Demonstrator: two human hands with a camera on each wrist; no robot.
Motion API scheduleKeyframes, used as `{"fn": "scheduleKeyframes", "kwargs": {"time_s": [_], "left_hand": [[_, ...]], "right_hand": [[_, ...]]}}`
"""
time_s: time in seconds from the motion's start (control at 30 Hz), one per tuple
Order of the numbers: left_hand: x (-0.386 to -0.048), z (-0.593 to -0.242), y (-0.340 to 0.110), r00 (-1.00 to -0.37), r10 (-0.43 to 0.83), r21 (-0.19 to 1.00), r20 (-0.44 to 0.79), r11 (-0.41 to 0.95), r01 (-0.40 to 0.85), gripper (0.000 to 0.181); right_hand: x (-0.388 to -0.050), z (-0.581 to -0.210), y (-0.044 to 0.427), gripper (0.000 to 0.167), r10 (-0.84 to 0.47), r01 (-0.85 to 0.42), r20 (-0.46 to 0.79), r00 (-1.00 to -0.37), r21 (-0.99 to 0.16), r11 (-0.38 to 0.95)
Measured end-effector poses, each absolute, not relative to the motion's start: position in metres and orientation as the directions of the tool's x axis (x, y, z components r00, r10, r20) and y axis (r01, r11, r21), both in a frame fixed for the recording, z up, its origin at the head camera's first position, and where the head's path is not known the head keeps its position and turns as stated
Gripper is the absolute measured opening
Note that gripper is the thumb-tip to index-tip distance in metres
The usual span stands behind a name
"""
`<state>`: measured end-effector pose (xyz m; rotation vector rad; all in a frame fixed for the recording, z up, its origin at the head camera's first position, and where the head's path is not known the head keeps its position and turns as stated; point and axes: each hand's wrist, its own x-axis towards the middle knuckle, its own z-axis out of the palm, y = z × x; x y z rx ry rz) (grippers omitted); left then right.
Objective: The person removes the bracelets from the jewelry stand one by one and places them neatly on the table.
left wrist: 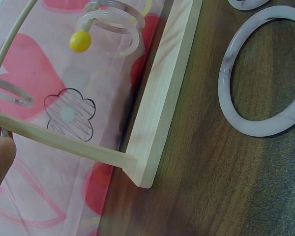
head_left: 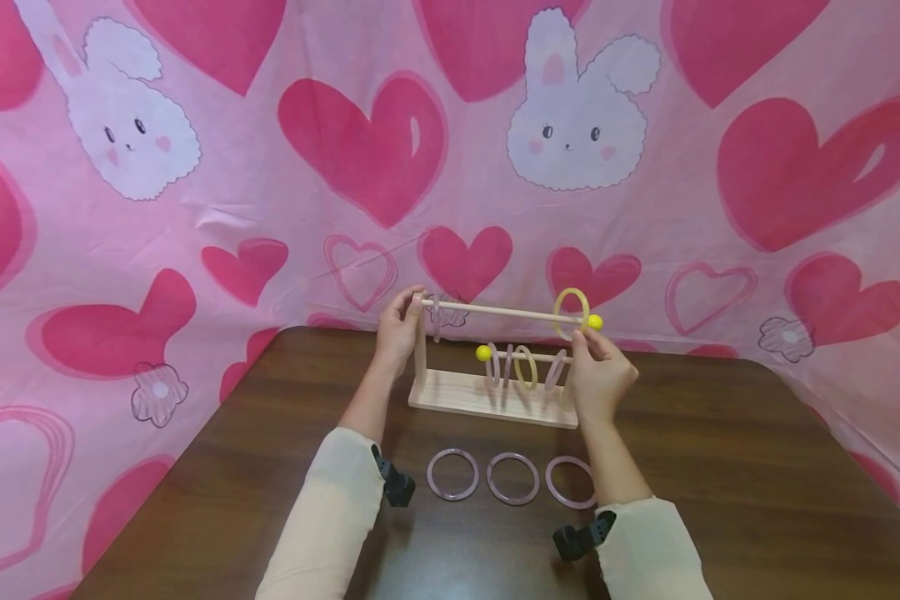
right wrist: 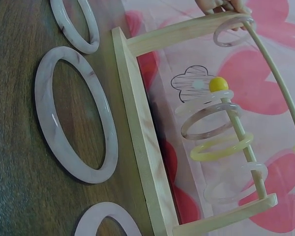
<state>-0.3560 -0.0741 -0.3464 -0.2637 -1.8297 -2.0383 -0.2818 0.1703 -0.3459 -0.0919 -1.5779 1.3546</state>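
A pale wooden bangle rack [head_left: 487, 397] stands on the table, with an upper and a lower rod. My left hand [head_left: 399, 329] grips the top of its left post, thumb against the wood. At the upper rod's right end, my right hand [head_left: 602, 375] pinches a yellow bangle [head_left: 570, 291] that encircles the rod beside a yellow ball [head_left: 596, 322]. A translucent greyish bangle [right wrist: 221, 32] hangs on the upper rod near the left post. Several bangles hang on the lower rod, one of them yellow [right wrist: 196, 156]. In the left wrist view, only part of the left hand shows.
Three pale lilac bangles lie in a row before the rack: a left one [head_left: 431, 475], a middle one [head_left: 489, 479] and a right one [head_left: 549, 479]. Behind the brown wooden table [head_left: 720, 467] hangs a pink cloth [head_left: 480, 192] with hearts and rabbits.
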Motion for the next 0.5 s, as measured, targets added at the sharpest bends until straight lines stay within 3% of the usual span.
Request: {"fn": "scheduleKeyframes", "kwargs": {"time_s": [0.5], "left_hand": [[-0.356,-0.346,-0.074,-0.919,-0.157,0.922,0.363,-0.085,0.378,0.031]], "right_hand": [[-0.294,-0.354,0.182,0.017,0.679,-0.500,0.551,-0.485,-0.812,0.302]]}}
